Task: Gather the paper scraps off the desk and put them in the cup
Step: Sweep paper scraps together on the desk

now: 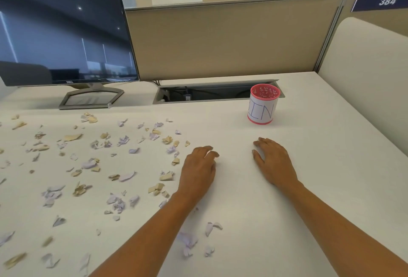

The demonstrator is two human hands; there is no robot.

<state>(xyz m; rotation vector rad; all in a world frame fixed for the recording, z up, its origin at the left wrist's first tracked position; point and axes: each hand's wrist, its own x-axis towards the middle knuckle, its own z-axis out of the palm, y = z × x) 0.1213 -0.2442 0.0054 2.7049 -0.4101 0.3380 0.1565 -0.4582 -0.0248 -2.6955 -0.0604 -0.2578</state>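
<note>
Spreading wide, the white worktop (309, 188) carries a dark monitor (66, 27) at back left. The left hand (198, 170) and right hand (273, 161) lie palm down, apart, each grip slack and empty. A pink cup (262, 104) stands beyond the right hand. Paper scraps (123, 140) litter the worktop's left half, some beside the left hand.

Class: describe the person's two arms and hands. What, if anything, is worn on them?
The left hand and right hand show no gloves, watch, bracelet or rings; both forearms are bare to the frame's edge, no sleeves in view.
</note>
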